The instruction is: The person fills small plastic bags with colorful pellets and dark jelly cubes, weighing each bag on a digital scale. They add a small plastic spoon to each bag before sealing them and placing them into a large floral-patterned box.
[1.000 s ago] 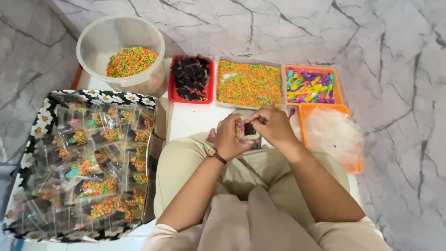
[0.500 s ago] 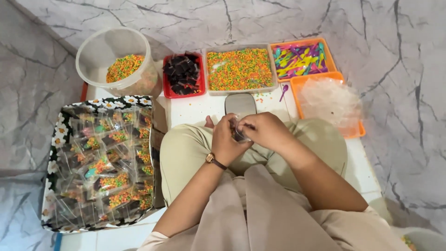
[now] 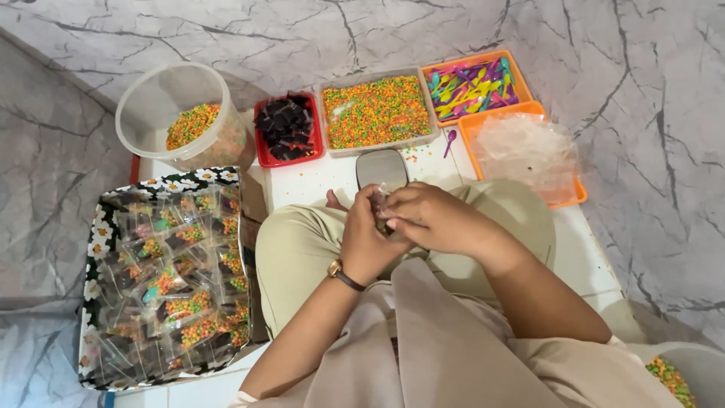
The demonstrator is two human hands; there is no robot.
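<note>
A floral box (image 3: 94, 249) full of filled clear packets is sitting at the person's left, the biggest thing here. Beyond it a round tub (image 3: 151, 98) is holding coloured sprinkles. A clear tray (image 3: 375, 112) of sprinkles is lying between a red tray (image 3: 260, 155) of dark pieces and an orange tray (image 3: 472, 79) of coloured spoons. Another orange tray (image 3: 566, 198) is carrying plastic bags. Over the lap, the left hand (image 3: 366, 242) and right hand (image 3: 430, 219) are pressing together, both pinching a small packet (image 3: 380, 205).
</note>
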